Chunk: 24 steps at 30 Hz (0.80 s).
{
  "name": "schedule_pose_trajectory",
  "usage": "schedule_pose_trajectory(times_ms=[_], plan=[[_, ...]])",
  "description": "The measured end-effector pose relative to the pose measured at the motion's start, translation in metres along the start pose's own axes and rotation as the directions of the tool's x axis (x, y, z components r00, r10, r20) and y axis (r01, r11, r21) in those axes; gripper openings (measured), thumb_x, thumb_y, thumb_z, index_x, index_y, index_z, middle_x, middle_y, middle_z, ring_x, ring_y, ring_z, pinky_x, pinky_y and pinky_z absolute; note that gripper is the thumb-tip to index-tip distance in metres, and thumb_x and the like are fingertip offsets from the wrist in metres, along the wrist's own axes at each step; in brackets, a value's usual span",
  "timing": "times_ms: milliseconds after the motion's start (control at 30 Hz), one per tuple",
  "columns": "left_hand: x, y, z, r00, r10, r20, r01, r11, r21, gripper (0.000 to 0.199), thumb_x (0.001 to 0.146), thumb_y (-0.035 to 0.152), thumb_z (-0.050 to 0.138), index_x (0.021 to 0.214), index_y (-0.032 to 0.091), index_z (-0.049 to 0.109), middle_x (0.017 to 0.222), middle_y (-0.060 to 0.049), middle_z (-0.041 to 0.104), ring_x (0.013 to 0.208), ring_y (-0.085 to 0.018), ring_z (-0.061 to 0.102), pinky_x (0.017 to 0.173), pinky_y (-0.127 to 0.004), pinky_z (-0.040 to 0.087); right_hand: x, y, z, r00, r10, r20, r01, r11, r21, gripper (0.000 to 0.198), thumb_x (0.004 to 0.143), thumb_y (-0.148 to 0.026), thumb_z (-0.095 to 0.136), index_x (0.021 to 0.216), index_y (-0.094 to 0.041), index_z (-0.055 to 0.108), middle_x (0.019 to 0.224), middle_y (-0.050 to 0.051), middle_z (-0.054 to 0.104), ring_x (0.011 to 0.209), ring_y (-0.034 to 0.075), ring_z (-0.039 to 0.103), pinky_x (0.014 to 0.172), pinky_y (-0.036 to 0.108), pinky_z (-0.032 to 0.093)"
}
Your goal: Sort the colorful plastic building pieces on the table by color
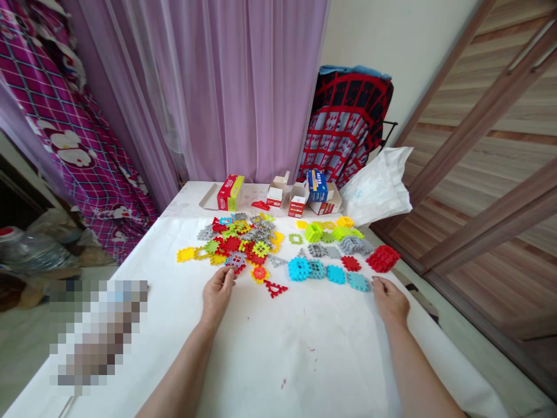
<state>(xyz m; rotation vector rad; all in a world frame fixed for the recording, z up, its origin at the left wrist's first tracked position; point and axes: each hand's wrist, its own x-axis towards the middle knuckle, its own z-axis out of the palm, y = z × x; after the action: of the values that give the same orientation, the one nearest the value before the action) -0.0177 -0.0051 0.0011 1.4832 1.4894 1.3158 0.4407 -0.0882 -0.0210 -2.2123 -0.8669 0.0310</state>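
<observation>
Plastic-piece handling seems the step: left hand [216, 296], pile [230, 245] at one o'clock; right hand [391, 300], blue tile [358, 282] at ten o'clock; fingers curled, pinching I cannot tell; lifting needs precision

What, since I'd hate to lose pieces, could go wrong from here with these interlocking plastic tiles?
The red tile stack sits near the right edge of the table; a bump from the right hand could knock it off. The left hand is beside the mixed tile pile, so a sweep might spill it among the blue tiles.
</observation>
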Motion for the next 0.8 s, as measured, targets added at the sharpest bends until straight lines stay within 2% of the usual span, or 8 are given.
schedule_pose_trajectory(times_ms=[67, 133, 200, 333, 500, 633, 800], plan=[[0.005, -0.003, -0.006, 0.989, 0.136, -0.052, -0.127, 0.98, 0.154, 0.035, 0.085, 0.048, 0.049, 0.097, 0.021, 0.068, 0.09, -0.007, 0.073, 0.083, -0.022, 0.069, 0.078, -0.035, 0.054, 0.001, 0.002, 0.001, 1.0, -0.007, -0.004, 0.007, 1.0, -0.027, 0.051, 0.077, -0.053, 0.046, 0.101, -0.02, 0.076, 0.094, 0.013, 0.075, 0.087, 0.033, 0.065, 0.071, 0.039, 0.049], [0.008, -0.006, -0.009, 0.962, 0.268, -0.055, -0.238, 0.92, 0.312, 0.031, 0.086, 0.042, 0.05, 0.102, 0.021, 0.068, 0.107, -0.01, 0.072, 0.102, -0.025, 0.066, 0.092, -0.039, 0.049, 0.003, 0.003, 0.001, 1.0, -0.012, -0.011, 0.011, 0.999, -0.052, 0.048, 0.076, -0.052, 0.048, 0.099, -0.02, 0.077, 0.092, 0.013, 0.075, 0.084, 0.032, 0.065, 0.067, 0.037, 0.048], [0.009, -0.007, -0.007, 0.947, 0.319, -0.037, -0.269, 0.85, 0.453, 0.031, 0.086, 0.039, 0.054, 0.108, 0.021, 0.066, 0.12, -0.012, 0.068, 0.115, -0.028, 0.06, 0.1, -0.044, 0.044, 0.003, 0.003, 0.001, 1.0, -0.004, -0.013, 0.003, 0.997, -0.075, 0.045, 0.076, -0.049, 0.049, 0.098, -0.021, 0.077, 0.091, 0.011, 0.075, 0.081, 0.03, 0.064, 0.064, 0.034, 0.046], [0.011, -0.003, 0.006, 0.956, 0.294, 0.004, -0.225, 0.724, 0.652, 0.041, 0.083, 0.04, 0.063, 0.119, 0.021, 0.06, 0.127, -0.013, 0.064, 0.122, -0.03, 0.054, 0.103, -0.047, 0.038, 0.002, -0.001, -0.001, 0.999, 0.034, 0.027, -0.031, 0.994, -0.108, 0.046, 0.078, -0.048, 0.05, 0.102, -0.019, 0.077, 0.094, 0.011, 0.075, 0.082, 0.029, 0.063, 0.065, 0.034, 0.045], [0.018, 0.003, 0.014, 0.973, 0.221, 0.063, -0.193, 0.636, 0.747, 0.039, 0.084, 0.043, 0.062, 0.115, 0.021, 0.062, 0.119, -0.012, 0.067, 0.113, -0.029, 0.057, 0.097, -0.044, 0.039, 0.0, -0.006, -0.005, 0.996, 0.054, 0.071, -0.044, 0.99, -0.134, 0.045, 0.079, -0.048, 0.051, 0.104, -0.022, 0.077, 0.096, 0.011, 0.074, 0.082, 0.03, 0.063, 0.064, 0.035, 0.045], [0.02, 0.007, 0.009, 0.978, 0.197, 0.069, -0.183, 0.649, 0.738, 0.029, 0.085, 0.041, 0.06, 0.106, 0.023, 0.065, 0.112, -0.009, 0.07, 0.108, -0.028, 0.06, 0.096, -0.044, 0.039, -0.001, -0.008, -0.007, 0.993, 0.061, 0.098, -0.048, 0.99, -0.131, 0.043, 0.079, -0.049, 0.051, 0.102, -0.022, 0.077, 0.092, 0.011, 0.074, 0.076, 0.029, 0.062, 0.063, 0.035, 0.044], [0.019, 0.004, 0.004, 0.987, 0.156, 0.046, -0.151, 0.773, 0.616, 0.02, 0.082, 0.027, 0.058, 0.1, 0.024, 0.065, 0.107, -0.006, 0.072, 0.108, -0.025, 0.062, 0.098, -0.044, 0.04, -0.001, -0.008, -0.007, 0.991, 0.074, 0.108, -0.058, 0.988, -0.142, 0.045, 0.08, -0.05, 0.051, 0.101, -0.022, 0.077, 0.09, 0.012, 0.073, 0.071, 0.027, 0.06, 0.061, 0.035, 0.043]])
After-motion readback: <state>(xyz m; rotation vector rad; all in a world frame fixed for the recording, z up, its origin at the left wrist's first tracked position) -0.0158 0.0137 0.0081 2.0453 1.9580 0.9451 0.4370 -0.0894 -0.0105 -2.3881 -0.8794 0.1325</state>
